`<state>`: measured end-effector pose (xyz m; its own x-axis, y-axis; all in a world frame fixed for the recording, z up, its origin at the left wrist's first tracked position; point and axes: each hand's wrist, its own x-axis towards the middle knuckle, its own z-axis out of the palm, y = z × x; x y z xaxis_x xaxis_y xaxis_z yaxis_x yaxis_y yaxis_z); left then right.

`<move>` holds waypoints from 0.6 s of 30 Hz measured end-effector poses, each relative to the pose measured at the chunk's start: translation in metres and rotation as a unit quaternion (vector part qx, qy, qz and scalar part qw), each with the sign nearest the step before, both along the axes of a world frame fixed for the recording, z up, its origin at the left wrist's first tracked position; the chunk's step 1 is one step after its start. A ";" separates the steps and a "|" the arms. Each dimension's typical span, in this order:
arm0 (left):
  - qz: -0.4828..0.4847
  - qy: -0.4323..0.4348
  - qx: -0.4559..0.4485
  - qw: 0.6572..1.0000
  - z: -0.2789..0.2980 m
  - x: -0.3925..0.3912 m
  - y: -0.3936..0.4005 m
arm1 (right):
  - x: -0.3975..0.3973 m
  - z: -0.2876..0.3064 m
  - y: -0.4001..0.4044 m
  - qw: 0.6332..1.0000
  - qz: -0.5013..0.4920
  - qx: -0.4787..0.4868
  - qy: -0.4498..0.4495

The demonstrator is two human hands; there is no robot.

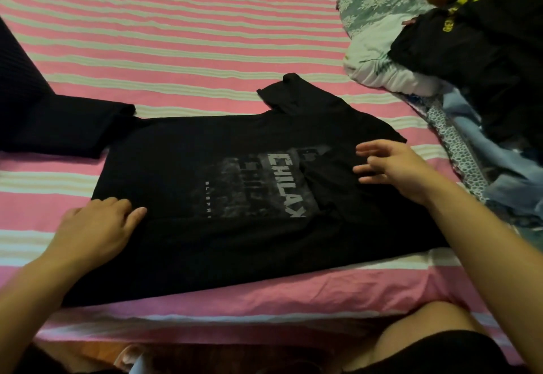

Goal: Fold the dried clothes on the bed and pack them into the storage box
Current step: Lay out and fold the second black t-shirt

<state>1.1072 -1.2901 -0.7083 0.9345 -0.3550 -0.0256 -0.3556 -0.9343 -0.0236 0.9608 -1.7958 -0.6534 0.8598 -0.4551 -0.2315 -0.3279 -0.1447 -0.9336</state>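
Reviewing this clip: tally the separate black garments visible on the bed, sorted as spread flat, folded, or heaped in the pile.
Spread flat: 1, the black printed T-shirt under the left hand and right hand.
Folded: 1, the dark folded garment at left.
Heaped: 1, the black garment with yellow lettering on the unfolded pile.
Total: 3

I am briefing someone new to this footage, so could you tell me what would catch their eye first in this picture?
First, the black T-shirt with a grey print, spread flat in the middle of the pink striped bed. The left hand rests on its near left edge, while the right hand reaches open-fingered over its right side. A heap of unfolded clothes lies at the far right.
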 end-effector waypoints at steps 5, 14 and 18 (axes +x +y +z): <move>-0.018 0.033 -0.025 0.999 -0.002 0.008 0.011 | 0.037 -0.013 -0.016 0.866 0.116 -0.476 0.102; -0.192 -0.103 0.030 0.975 -0.002 0.005 0.011 | 0.065 -0.027 -0.040 0.896 0.018 -0.363 0.256; -0.204 -0.094 -0.024 0.974 -0.001 0.011 0.013 | 0.073 -0.015 -0.050 0.909 -0.040 -0.397 0.121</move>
